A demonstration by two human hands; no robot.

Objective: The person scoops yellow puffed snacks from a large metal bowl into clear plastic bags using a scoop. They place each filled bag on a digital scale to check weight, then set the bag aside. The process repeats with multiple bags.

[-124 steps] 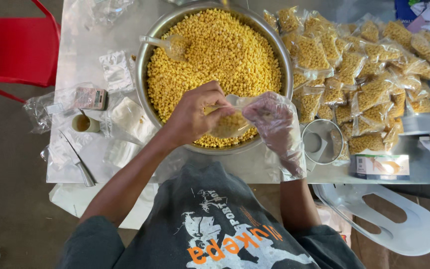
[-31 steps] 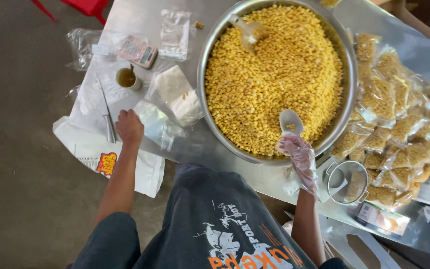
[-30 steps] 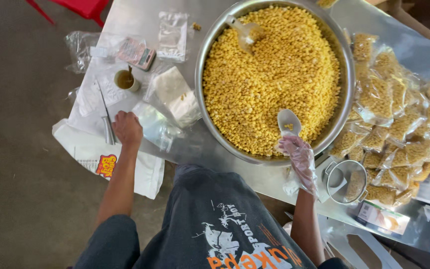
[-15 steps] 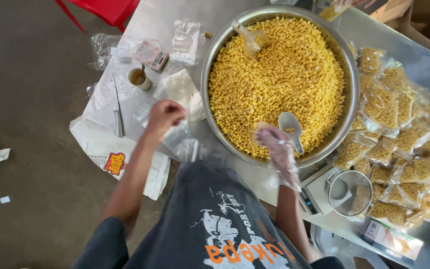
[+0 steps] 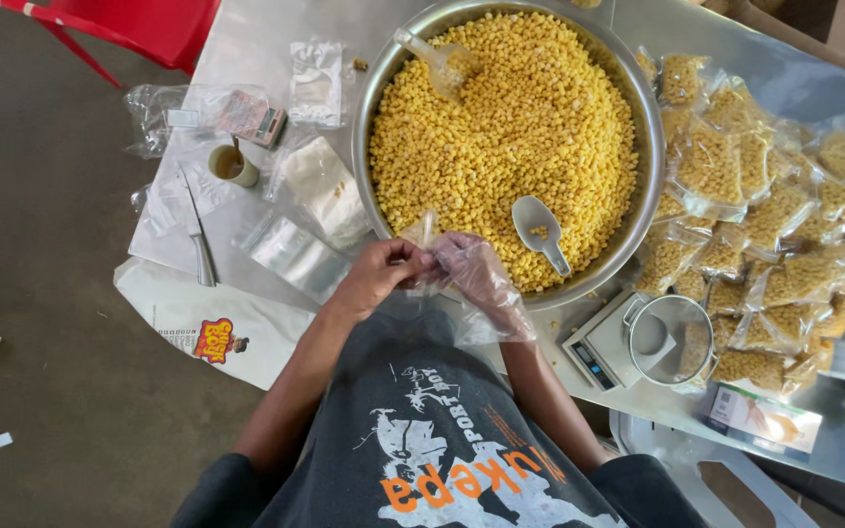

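Head view: left hand (image 5: 376,279) and gloved right hand (image 5: 469,272) pinch a barely visible clear bag (image 5: 423,235).

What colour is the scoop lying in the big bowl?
Grey scoop, seen in the head view.

Light is even, diffuse and fairly bright, no single source visible. Shadows are soft and short: a faint one under the metal basin (image 5: 638,108) rim on its near side, another beside the knife (image 5: 198,235) at left. Mild glare on the basin's right wall and on the clear filled bags (image 5: 765,205) at right, which show small white highlights. The pale table (image 5: 246,59) at far left is close to overexposed; the dark floor (image 5: 41,293) at left holds detail. Focus is sharp across the centre. Slight softness at both hands, the left hand (image 5: 378,276) and the gloved right hand (image 5: 476,279). Wide-angle stretch bends the table edges near the right corners.
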